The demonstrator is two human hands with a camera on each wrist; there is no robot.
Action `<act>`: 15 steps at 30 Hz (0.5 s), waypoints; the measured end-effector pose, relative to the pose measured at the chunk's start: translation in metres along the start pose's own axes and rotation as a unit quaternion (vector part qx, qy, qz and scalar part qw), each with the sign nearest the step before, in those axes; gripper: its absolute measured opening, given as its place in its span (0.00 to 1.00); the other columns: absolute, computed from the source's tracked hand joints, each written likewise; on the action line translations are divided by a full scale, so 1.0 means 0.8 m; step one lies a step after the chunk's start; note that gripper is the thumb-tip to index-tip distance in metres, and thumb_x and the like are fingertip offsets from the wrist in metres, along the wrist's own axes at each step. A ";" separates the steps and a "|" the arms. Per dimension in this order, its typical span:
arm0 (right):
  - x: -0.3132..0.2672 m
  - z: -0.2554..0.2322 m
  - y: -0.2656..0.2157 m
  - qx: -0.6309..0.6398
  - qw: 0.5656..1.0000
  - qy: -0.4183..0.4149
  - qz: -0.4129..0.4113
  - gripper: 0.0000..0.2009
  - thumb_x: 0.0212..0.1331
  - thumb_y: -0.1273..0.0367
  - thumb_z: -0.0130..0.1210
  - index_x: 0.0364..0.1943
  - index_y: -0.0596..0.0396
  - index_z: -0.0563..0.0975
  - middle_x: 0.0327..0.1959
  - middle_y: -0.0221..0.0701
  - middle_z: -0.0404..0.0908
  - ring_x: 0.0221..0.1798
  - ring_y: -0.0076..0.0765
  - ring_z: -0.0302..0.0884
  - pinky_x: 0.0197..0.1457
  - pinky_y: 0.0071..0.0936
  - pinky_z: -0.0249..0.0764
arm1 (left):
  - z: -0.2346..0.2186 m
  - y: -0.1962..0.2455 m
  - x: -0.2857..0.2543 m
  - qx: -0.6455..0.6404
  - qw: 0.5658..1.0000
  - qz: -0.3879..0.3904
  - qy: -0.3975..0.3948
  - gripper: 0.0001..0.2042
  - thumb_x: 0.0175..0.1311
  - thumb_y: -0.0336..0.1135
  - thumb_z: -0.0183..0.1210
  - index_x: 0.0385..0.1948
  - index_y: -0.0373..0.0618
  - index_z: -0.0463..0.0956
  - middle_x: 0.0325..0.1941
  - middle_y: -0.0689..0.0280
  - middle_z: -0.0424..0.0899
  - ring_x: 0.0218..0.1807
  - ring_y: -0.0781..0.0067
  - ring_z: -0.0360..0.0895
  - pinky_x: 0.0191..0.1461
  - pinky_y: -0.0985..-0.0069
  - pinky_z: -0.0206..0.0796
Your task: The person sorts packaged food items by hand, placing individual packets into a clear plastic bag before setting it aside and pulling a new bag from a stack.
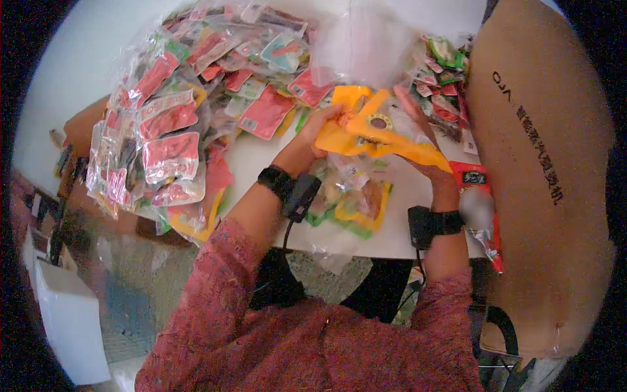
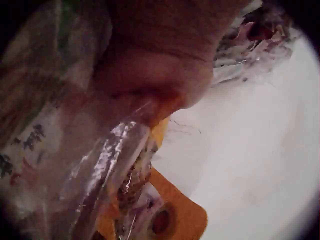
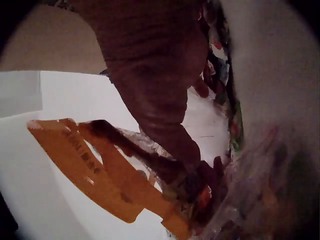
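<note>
Orange-edged snack packets [image 1: 366, 124] with clear windows are held up between both hands over the table. On the left side of them, my left hand [image 1: 313, 137] grips the packets. My right hand [image 1: 418, 117] holds their other side, its fingers reaching up behind them and an orange edge lying across the palm. In the right wrist view, the right thumb and fingers pinch the orange packets [image 3: 110, 175]. Clear plastic [image 2: 100, 160] lies close under the left hand in the left wrist view. More orange- and green-edged packets [image 1: 359, 206] lie on the table below the hands.
A big heap of red-labelled packets [image 1: 170, 157] in clear plastic covers the left of the table [image 1: 255, 222]. Further packets [image 1: 447, 85] lie at the back right. A tall cardboard box [image 1: 542, 196] stands at the right edge, beside a red and black pouch [image 1: 480, 209].
</note>
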State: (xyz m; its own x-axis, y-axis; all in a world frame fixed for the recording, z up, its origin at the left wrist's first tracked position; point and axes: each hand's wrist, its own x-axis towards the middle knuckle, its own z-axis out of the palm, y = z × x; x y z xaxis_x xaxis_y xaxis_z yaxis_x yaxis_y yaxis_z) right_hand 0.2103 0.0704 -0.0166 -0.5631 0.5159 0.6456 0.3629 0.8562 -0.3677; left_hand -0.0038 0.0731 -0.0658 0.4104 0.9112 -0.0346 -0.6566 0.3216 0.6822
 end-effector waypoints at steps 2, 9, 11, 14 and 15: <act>0.007 0.003 -0.010 0.012 0.999 0.013 -0.037 0.33 0.40 0.65 0.60 0.55 0.52 0.60 0.60 0.38 0.53 0.64 0.41 0.47 0.63 0.35 0.45 | 0.004 0.005 -0.002 -0.049 0.997 -0.028 -0.052 0.17 0.60 0.42 0.41 0.44 0.40 0.64 0.43 0.58 0.73 0.39 0.63 0.74 0.44 0.64 0.69; 0.001 -0.008 -0.055 -0.015 0.991 0.055 0.123 0.20 0.36 0.66 0.63 0.37 0.56 0.72 0.38 0.36 0.76 0.43 0.37 0.73 0.47 0.32 0.67 | -0.005 0.000 -0.010 -0.111 0.971 -0.105 -0.181 0.19 0.57 0.44 0.45 0.45 0.40 0.64 0.36 0.59 0.77 0.34 0.69 0.75 0.30 0.71 0.70; 0.002 -0.011 -0.061 0.136 0.977 0.100 0.127 0.20 0.37 0.63 0.63 0.35 0.58 0.73 0.32 0.32 0.77 0.36 0.30 0.75 0.43 0.29 0.69 | 0.031 0.000 -0.018 0.156 0.987 -0.038 0.003 0.18 0.57 0.44 0.45 0.42 0.41 0.67 0.30 0.60 0.78 0.28 0.75 0.74 0.24 0.80 0.65; -0.002 -0.012 -0.033 0.232 0.928 0.184 0.226 0.20 0.40 0.63 0.61 0.38 0.57 0.72 0.34 0.30 0.76 0.35 0.30 0.74 0.43 0.27 0.69 | 0.012 -0.003 0.009 0.346 0.937 0.030 -0.044 0.15 0.58 0.43 0.42 0.37 0.43 0.70 0.27 0.60 0.78 0.21 0.80 0.69 0.20 0.86 0.57; -0.003 -0.015 -0.020 0.234 0.926 0.195 0.224 0.20 0.40 0.63 0.61 0.38 0.57 0.72 0.34 0.30 0.76 0.35 0.30 0.74 0.43 0.27 0.69 | 0.016 -0.001 0.009 0.361 0.932 -0.018 -0.005 0.14 0.58 0.42 0.42 0.36 0.43 0.71 0.26 0.61 0.78 0.20 0.81 0.68 0.19 0.87 0.55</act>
State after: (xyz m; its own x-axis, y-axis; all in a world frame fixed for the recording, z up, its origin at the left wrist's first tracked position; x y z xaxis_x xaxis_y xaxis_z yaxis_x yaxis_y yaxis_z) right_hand 0.2146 0.0550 -0.0043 -0.0898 0.8510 0.5174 0.0824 0.5241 -0.8477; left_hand 0.0073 0.0762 -0.0572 0.4320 0.8997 -0.0618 -0.0467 0.0908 0.9948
